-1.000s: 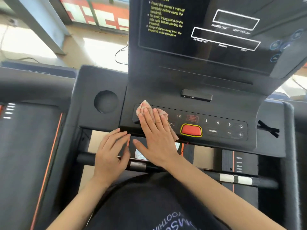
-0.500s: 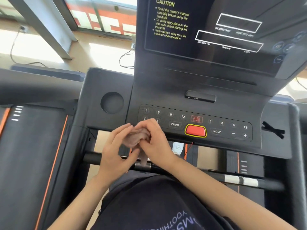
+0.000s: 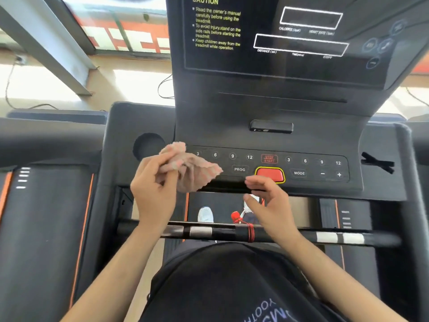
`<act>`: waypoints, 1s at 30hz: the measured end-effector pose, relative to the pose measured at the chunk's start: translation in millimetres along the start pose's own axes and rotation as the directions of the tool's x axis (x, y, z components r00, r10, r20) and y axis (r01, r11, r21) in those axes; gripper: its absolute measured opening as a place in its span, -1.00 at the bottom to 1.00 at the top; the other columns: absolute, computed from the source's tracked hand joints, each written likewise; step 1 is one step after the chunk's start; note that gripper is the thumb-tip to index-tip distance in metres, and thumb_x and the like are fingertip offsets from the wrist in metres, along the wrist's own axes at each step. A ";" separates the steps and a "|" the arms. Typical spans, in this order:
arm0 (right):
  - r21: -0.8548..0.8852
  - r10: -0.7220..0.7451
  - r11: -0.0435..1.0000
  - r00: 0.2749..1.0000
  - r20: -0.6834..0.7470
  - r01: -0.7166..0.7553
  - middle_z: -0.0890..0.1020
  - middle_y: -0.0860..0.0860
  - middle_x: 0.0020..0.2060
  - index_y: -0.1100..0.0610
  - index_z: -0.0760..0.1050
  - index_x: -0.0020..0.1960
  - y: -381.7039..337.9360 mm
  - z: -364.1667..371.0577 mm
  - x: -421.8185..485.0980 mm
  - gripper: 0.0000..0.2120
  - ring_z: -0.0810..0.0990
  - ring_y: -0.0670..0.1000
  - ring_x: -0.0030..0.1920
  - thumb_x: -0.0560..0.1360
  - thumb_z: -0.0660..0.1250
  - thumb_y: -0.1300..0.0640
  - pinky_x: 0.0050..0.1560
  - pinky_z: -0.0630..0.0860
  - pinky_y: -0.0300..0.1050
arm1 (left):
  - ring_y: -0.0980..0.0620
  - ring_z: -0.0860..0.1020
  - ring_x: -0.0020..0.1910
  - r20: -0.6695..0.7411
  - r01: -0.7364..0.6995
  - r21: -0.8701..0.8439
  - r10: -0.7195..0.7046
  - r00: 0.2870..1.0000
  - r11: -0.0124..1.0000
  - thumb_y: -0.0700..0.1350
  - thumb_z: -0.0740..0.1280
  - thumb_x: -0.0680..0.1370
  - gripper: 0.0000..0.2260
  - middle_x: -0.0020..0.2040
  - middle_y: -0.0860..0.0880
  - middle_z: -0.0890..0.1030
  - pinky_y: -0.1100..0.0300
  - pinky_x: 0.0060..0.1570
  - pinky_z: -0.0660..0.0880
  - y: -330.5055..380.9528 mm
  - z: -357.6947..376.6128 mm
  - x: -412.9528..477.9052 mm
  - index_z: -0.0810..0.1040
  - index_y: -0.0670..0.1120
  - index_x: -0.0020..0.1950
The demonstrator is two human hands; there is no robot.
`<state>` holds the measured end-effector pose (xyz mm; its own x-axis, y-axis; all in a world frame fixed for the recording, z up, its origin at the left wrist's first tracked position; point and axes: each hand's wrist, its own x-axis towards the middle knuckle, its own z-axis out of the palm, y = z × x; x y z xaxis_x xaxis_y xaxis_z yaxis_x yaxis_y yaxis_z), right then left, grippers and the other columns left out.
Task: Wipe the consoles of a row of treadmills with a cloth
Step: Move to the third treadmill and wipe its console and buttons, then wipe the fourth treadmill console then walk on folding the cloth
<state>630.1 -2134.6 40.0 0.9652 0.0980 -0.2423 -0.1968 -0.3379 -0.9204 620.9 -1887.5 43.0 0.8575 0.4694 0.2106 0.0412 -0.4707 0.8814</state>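
Passed from right to left, the pink cloth (image 3: 192, 168) now hangs at centre frame, pinched in the left hand (image 3: 154, 187); the right hand (image 3: 270, 205) hovers loosely spread and holding nothing below the button panel (image 3: 308, 167). Wiping appears unfinished; the screen (image 3: 267, 38) above awaits.
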 end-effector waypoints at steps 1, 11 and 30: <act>-0.024 0.003 1.000 0.999 -0.047 -0.004 0.68 -0.11 0.06 0.01 0.59 0.17 5.7 -7.1 -3.9 -0.62 0.64 -0.06 0.15 0.49 0.42 0.41 0.25 0.55 -0.03 | 0.14 0.60 0.14 0.044 -0.038 0.064 0.035 0.998 0.997 -0.23 0.39 0.61 -0.76 0.15 -0.02 0.64 0.31 0.15 0.52 -3.6 5.3 0.4 0.65 -0.11 0.28; -0.160 0.032 0.983 0.950 -0.310 -0.086 0.65 -0.02 0.04 -0.01 0.57 0.14 48.6 -45.5 -50.7 -0.63 0.62 0.01 0.04 0.49 0.41 0.40 0.11 0.50 -0.32 | -0.15 0.54 -0.02 0.301 -0.551 0.398 0.464 0.833 0.733 -0.16 0.43 0.61 -0.71 0.10 -0.14 0.67 0.02 0.03 0.53 -44.6 48.1 -34.2 0.64 -0.17 0.32; -0.010 -0.043 0.999 0.781 -0.623 0.047 0.67 -0.09 0.01 -0.08 0.57 0.15 112.0 -153.6 -255.1 -0.71 0.64 -0.06 0.03 0.52 0.46 0.23 0.05 0.50 -0.31 | 0.06 0.60 0.08 0.773 -0.455 -0.310 0.500 0.391 0.835 -0.10 0.39 0.48 -0.69 0.09 -0.03 0.68 0.25 0.16 0.49 143.2 162.8 -250.2 0.70 -0.10 0.20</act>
<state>388.3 -2341.2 45.8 0.8695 -0.4922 0.0413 -0.1495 -0.3419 -0.9278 495.7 -2194.0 47.7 0.7520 -0.6292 0.1965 -0.5152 -0.3749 0.7708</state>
